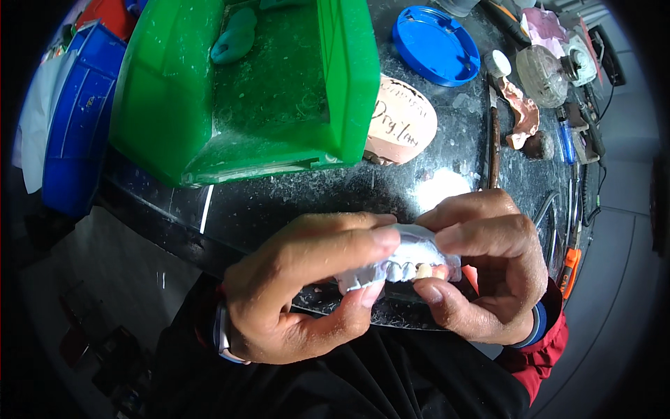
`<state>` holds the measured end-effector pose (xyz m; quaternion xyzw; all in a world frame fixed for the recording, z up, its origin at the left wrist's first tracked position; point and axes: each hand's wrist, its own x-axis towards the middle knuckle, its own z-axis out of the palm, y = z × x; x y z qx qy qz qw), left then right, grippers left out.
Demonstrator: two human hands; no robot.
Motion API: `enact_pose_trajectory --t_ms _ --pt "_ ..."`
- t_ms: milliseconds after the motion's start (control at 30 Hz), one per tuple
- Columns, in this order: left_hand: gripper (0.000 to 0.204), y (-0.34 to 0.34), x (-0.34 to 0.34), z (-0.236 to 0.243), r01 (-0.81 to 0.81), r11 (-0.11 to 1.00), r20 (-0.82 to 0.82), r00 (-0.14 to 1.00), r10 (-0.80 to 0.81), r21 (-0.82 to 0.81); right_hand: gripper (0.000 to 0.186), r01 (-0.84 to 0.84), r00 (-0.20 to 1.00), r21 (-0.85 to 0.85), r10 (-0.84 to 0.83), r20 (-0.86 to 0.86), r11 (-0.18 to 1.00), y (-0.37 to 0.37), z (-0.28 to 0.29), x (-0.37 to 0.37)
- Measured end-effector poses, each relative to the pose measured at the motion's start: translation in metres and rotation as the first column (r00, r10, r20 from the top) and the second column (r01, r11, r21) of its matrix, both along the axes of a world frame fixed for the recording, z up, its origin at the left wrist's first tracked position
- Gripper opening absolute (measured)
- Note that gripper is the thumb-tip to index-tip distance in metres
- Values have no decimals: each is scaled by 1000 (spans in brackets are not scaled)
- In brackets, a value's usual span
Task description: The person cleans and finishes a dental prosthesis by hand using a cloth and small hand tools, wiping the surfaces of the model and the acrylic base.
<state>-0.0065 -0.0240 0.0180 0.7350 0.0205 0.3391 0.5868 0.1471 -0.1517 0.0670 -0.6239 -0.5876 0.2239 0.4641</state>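
Left hand (269, 279) nearest, clamped on left side of grey-white, arch-shaped dental cast (415, 248); right hand (513, 269) clamped on right. Cast sits between them, long axis left-right. Small pink-and-ivory tooth section (438, 271) nearer right hand, thumb contact unclear.

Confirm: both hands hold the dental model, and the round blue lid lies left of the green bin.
The head view shows the round blue lid right of the green bin, not left; left hand and right hand do hold the dental model.
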Motion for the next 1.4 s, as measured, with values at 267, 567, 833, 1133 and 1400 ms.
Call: enact_pose_trajectory --t_ms 267,567,833,1133,1400 --pt "27 0 -2 10 -63 998 -47 997 63 5 29 -24 1000 23 24 15 999 2 0 -1" --pt "29 9 2 5 72 981 -6 997 -72 181 35 -31 996 63 35 -80 998 -1 -4 0" --pt "37 -1 -2 5 22 1000 -28 999 -22 8 33 -33 997 137 41 -60 990 1 -7 -1" --pt "35 2 0 5 77 997 -12 997 -77 -25 33 -30 994 122 42 -100 992 -1 -5 0" --pt "40 9 5 -3 135 988 26 990 -138 81 26 -48 998 164 40 47 985 3 -8 2"
